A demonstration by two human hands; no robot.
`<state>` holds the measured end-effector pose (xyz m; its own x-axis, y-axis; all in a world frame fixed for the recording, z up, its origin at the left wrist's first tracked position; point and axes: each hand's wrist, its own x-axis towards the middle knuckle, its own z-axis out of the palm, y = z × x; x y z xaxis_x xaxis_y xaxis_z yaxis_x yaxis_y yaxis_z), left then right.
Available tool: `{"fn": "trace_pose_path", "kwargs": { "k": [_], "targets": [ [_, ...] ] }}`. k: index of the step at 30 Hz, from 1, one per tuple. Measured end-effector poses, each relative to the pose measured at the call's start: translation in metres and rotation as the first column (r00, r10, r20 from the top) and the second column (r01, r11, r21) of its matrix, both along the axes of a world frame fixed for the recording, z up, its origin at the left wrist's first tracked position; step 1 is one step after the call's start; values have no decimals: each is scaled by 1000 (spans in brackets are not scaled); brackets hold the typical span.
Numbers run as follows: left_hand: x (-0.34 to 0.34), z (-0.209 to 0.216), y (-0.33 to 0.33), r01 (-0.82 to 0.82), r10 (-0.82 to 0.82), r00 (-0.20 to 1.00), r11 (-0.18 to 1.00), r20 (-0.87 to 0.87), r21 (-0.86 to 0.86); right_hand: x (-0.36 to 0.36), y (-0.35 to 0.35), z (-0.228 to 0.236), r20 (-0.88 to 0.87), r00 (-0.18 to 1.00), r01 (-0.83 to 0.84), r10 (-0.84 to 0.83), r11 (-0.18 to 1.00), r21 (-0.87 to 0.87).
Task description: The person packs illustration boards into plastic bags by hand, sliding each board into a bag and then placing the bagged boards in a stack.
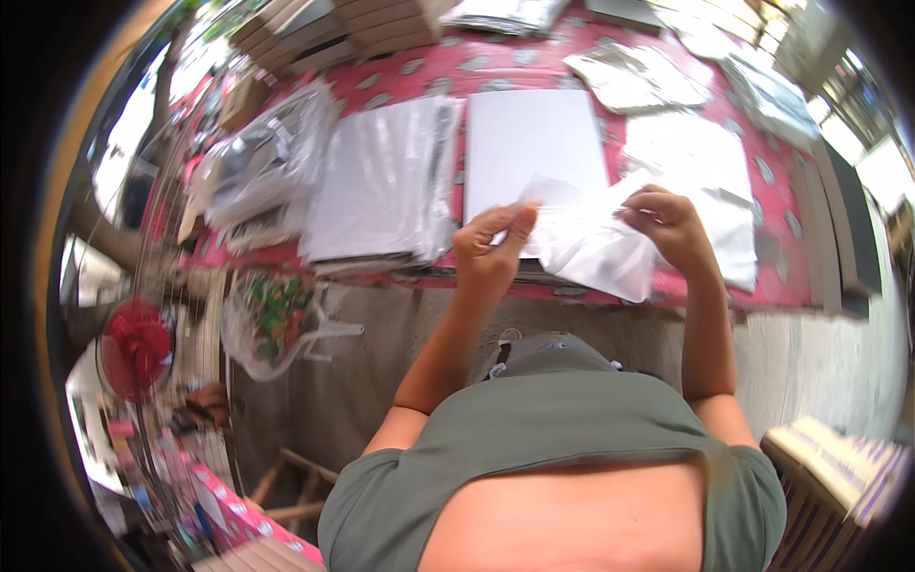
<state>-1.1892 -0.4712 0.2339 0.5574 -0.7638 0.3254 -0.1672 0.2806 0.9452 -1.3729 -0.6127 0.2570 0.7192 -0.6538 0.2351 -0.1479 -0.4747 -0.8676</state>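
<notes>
A thin, see-through plastic bag point(602, 255) hangs between my two hands above the table's near edge. My left hand point(494, 243) is closed, with thumb and forefinger pinching the bag's left corner. On the other side my right hand point(670, 227) has its fingertips pressed together on the bag's upper right part. Behind the bag lies a smooth white stack point(534, 138), partly covered by it. Left of that is a pile of flat white packets in clear plastic point(376, 186). White sheets, soft-looking and creased point(701, 162), lie beside my right hand.
The table has a red patterned cover point(782, 224). A heap of clear plastic bags point(267, 157) lies far left, and flat boxes point(334, 33) stand behind. Dark-topped boxes point(843, 219) line the right edge. A red fan point(138, 350) and a hanging plastic bag point(267, 324) are at left.
</notes>
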Motion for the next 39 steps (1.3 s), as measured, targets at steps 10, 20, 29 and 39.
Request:
{"fn": "trace_pose_path", "kwargs": {
  "k": [10,20,29,39],
  "targets": [
    [6,9,123,-523,246,620,838,-745,-158,123,75,-7,37,949,-308,314,945,-112],
    [-42,11,234,-407,341,912,822,-228,-399,187,107,-45,16,11,-966,1000,15,-260],
    [-87,1,293,-205,158,977,875,-140,-439,207,140,-39,58,-60,-994,997,-54,-94],
    [-44,39,280,71,-162,984,732,-72,-677,180,130,-34,-115,-96,-966,989,-64,250]
  ]
}}
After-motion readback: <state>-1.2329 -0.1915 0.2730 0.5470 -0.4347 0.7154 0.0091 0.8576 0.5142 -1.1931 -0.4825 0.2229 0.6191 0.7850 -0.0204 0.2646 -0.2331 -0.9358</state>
